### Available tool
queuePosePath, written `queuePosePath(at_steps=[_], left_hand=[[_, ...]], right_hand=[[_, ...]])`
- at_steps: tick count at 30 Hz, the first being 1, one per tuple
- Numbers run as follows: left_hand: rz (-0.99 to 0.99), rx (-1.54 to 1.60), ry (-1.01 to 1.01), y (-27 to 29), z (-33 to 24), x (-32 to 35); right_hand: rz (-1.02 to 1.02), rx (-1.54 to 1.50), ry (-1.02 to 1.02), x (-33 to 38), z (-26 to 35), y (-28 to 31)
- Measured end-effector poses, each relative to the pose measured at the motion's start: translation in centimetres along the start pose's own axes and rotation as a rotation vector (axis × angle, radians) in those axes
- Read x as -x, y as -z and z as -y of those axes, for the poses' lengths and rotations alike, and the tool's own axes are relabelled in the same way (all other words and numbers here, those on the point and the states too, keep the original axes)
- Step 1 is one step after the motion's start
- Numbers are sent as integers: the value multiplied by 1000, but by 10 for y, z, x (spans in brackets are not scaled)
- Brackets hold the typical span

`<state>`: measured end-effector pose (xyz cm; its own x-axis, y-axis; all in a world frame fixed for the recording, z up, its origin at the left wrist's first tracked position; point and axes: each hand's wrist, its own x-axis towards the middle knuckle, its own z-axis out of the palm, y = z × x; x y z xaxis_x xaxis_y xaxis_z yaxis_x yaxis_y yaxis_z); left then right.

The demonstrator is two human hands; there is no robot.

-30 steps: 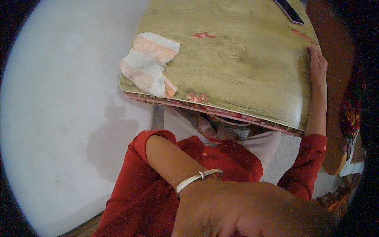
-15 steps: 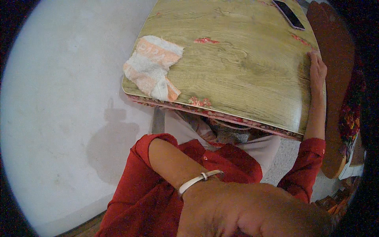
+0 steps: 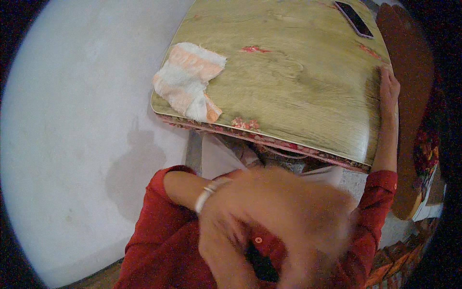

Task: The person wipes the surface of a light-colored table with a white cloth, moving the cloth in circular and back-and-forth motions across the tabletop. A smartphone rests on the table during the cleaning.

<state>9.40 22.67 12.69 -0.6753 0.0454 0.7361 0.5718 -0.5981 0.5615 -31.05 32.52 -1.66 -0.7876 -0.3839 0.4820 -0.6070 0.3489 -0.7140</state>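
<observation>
My left hand (image 3: 274, 216), with a pale band (image 3: 206, 196) at its wrist, is raised close in front of my red shirt (image 3: 168, 241). Motion smears it. Thumb and fingers bend downward with a gap between them, and no held thing shows; the fingertips are out of sight at the lower edge. At the right side of a wood-patterned table (image 3: 298, 96), my right hand (image 3: 390, 89) grips the edge, its other fingers partly hidden over the side. A crumpled white and peach cloth (image 3: 187, 79) lies on the table's near left corner.
A phone (image 3: 354, 20) with a dark screen lies at the table's far right. Beyond the right edge stands a brown surface (image 3: 409, 96), with a colourful patterned fabric (image 3: 426, 149) beside it. Pale floor (image 3: 72, 120) stretches to the left.
My left hand has moved up and left, and turned so that the gap between thumb and fingers shows. My right hand, the cloth and the phone keep their places.
</observation>
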Motion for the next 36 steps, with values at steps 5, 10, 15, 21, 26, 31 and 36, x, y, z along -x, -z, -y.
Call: queuePosePath(at_steps=[5, 10, 15, 21, 26, 31, 36], left_hand=[[-736, -1462, 224, 38, -64, 53], [-514, -2559, 462, 125, -105, 105], [-668, -2462, 878, 168, -97, 145], [-260, -2214, 686, 145, -36, 102], [-2, -2135, 771, 104, -47, 103], [-138, -2254, 781, 134, -105, 144], [-324, -2357, 777, 205, -145, 152]], right_hand=[[63, 91, -135, -4, 7, -8], [22, 45, -87, 1, 12, -6], [-13, 105, 13, -6, -5, -14], [94, 126, 16, -3, 1, -4], [69, 78, -71, 2, 5, -7], [38, 20, -35, 7, 19, -2], [53, 70, -143, 0, 15, -11]])
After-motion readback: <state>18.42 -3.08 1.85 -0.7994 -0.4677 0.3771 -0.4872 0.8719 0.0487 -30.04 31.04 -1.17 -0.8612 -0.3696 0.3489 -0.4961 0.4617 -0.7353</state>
